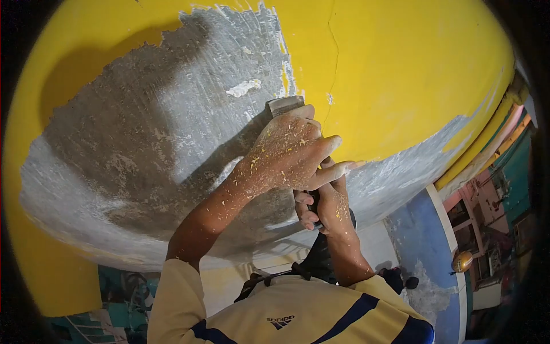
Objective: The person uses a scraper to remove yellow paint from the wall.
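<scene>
A scraper [285,105] with a flat metal blade rests against a curved yellow-painted surface [395,74], at the edge where the paint gives way to bare grey [200,109]. My left hand [289,146] is closed around the tool just behind the blade, its back speckled with yellow and white flakes. Lower down, my right hand [329,209] wraps round the dark handle [314,200]. Most of the handle is hidden by my fingers. Flakes also cling to both forearms.
A thin crack [332,54] runs down the yellow paint, right of the blade. A white patch [243,88] marks the grey area. Below right are a blue wall panel [421,229] and a round yellowish object [462,262]. My striped shirt [286,298] fills the bottom.
</scene>
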Demonstrator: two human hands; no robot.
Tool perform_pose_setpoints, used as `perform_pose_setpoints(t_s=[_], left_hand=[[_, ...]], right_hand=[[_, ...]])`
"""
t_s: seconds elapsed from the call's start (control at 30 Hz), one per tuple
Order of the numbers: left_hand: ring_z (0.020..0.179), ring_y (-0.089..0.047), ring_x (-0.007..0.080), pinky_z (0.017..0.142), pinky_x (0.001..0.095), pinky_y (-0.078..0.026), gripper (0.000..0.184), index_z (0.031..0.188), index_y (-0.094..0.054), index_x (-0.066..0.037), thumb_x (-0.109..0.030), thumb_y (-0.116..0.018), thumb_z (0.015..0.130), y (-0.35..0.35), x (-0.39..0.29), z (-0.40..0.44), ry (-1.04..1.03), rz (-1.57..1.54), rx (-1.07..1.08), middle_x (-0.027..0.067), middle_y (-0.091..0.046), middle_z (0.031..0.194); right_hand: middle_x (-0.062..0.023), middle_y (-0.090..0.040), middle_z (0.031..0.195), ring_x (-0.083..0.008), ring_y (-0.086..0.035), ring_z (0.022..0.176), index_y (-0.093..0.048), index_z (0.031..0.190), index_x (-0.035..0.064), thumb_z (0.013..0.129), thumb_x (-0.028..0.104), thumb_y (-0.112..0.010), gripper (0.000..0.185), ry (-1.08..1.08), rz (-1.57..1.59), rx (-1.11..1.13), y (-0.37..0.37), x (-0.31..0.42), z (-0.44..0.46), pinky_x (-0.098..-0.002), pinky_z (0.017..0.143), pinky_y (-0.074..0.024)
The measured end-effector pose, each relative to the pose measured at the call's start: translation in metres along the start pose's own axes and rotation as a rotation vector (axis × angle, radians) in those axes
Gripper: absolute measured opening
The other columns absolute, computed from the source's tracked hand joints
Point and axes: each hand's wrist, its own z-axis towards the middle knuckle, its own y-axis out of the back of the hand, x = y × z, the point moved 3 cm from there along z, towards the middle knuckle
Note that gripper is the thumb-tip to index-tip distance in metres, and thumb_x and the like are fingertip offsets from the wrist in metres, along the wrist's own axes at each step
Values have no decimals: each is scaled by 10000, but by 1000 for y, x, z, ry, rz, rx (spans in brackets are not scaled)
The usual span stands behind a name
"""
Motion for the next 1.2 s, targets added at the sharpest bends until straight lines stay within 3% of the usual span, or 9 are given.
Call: perform_pose_setpoints(t_s=[0.23, 0.37, 0.47, 0.6, 0.67, 0.8, 0.97, 1.13, 1.2], left_hand=[[694, -621, 303, 700, 423, -506, 482, 812, -696, -11, -483, -647, 896, -3, 4, 2, -15, 32, -61, 164, -646, 638], [681, -617, 259, 736, 440, -494, 457, 889, -730, -81, -531, -652, 894, 10, 11, 16, -69, 84, -218, 100, -610, 635], [680, -617, 251, 764, 444, -492, 459, 899, -722, -89, -542, -648, 893, 32, 15, 22, 48, 94, -232, 99, -617, 650], [686, -622, 267, 780, 441, -493, 500, 910, -701, -50, -547, -652, 885, 15, 7, 5, 11, -11, -92, 113, -604, 661], [714, -626, 274, 782, 436, -495, 515, 913, -691, -31, -544, -662, 878, -7, 3, -5, -43, -68, 5, 121, -599, 680], [797, -618, 291, 791, 439, -503, 349, 916, -695, -24, -364, -750, 858, -44, 17, -16, -50, -240, -97, 130, -600, 750], [890, -635, 262, 878, 446, -493, 274, 923, -682, -43, -299, -754, 856, -52, 7, -15, -131, -138, -64, 101, -635, 801], [926, -647, 214, 962, 466, -454, 243, 956, -647, -78, -289, -730, 869, -34, -22, -7, -306, -19, -64, 58, -664, 849], [830, -661, 233, 894, 429, -466, 268, 907, -644, -75, -338, -695, 896, -33, -25, -6, -280, -46, -21, 80, -656, 763]], right_hand=[[-48, -419, 569, -141, -379, 303, -474, 1119, 55, 1046, 212, -434, 177, 20, -34, -15, 0, 0, 7, -264, 271, -294], [-48, -427, 561, -137, -388, 310, -478, 1150, 44, 1034, 198, -435, 197, 126, -130, -25, 1, 13, 25, -263, 285, -291], [-43, -504, 602, -115, -427, 349, -510, 1261, -19, 1016, 121, -453, 288, 102, -73, 96, -17, 44, 26, -262, 317, -314], [-67, -557, 704, -133, -494, 423, -400, 1401, 6, 1029, 136, -461, 399, 95, -251, 54, 5, 16, 4, -261, 378, -379], [-83, -591, 791, -136, -527, 471, -305, 1488, 16, 1034, 121, -487, 501, 107, -275, 155, 30, -8, -6, -260, 406, -404], [-73, -582, 789, -118, -510, 483, -294, 1525, 74, 1040, 95, -535, 541, -85, -98, 144, 43, -36, -39, -255, 409, -387], [-40, -550, 660, -114, -486, 449, -351, 1504, 81, 1050, 125, -538, 493, -96, -189, 27, 56, -49, -44, -255, 403, -367], [-77, -591, 675, -134, -510, 444, -433, 1412, 43, 1048, 93, -523, 378, 40, -231, 121, 62, -30, -31, -263, 424, -394], [-90, -598, 687, -147, -528, 449, -456, 1361, 27, 1045, 74, -516, 325, 77, -246, 196, 68, -25, -25, -264, 427, -402]])
